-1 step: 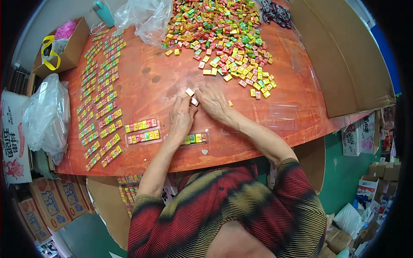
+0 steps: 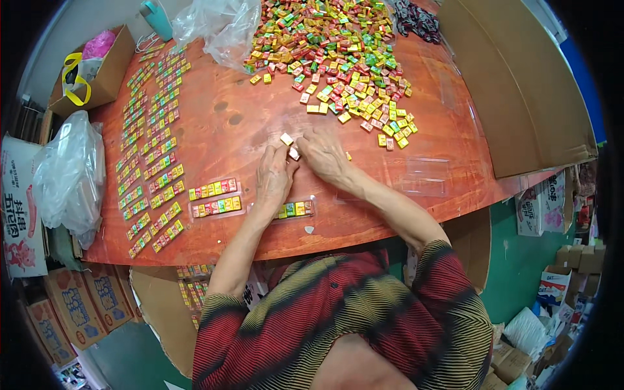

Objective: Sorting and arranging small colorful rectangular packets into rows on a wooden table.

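A pale block (image 2: 294, 154) is pinched between the thumb and fingers of the left hand (image 2: 274, 174), in the gap between the two hands. The right hand (image 2: 322, 156) is bent in close from the other side; its fingertips are hidden, so whether anything is gripped by it cannot be told. At twelve o'clock from the pale block, a yellow-edged block (image 2: 286, 139) is set close by the left fingertips (contact cannot be made out).

With the hands taken as the centre of the dial, a yellow scrap (image 2: 348, 156) is seen at three o'clock, just beside the right wrist. Farther out that way, a clear tray (image 2: 427, 177) is laid on the red table (image 2: 214, 146). At six o'clock, a second tray (image 2: 314, 205) is partly covered by the left forearm, and a row of coloured blocks is held in it. At eight o'clock, two rows are held in a third tray (image 2: 241, 193).

At nine o'clock, many short rows (image 2: 162, 146) are lined up in columns. Between twelve and one, a large heap (image 2: 325, 39) of red, yellow and green blocks is spread out. A plastic bag (image 2: 224, 29) is crumpled at eleven, and a carton (image 2: 107, 84) is placed at ten.
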`<state>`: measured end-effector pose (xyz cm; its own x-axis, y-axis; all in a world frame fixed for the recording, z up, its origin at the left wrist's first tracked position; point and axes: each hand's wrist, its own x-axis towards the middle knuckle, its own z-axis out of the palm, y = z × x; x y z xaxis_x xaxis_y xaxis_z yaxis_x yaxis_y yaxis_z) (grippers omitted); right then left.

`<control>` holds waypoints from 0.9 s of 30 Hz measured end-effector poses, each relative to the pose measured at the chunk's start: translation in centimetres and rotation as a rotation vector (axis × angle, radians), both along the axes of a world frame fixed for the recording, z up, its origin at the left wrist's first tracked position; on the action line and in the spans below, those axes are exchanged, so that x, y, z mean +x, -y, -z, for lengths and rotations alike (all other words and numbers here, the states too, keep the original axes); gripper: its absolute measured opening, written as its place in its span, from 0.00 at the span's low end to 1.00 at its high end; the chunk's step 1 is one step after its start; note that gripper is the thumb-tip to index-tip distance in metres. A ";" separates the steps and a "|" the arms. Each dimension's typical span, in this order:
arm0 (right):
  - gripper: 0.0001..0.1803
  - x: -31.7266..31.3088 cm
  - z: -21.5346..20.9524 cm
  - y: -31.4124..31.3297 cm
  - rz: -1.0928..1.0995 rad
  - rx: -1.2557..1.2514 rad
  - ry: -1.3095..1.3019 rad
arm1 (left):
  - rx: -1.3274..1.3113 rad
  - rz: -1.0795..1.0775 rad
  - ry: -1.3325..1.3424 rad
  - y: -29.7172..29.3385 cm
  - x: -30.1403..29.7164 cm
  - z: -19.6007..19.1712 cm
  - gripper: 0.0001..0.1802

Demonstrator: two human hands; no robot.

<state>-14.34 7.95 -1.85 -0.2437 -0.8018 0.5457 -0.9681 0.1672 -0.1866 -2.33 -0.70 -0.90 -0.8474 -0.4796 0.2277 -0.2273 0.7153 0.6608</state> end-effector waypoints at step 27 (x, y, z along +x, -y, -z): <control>0.08 -3.7 -1.4 -3.9 0.385 0.233 0.246 | -0.030 0.128 -0.009 1.5 -0.6 0.3 0.18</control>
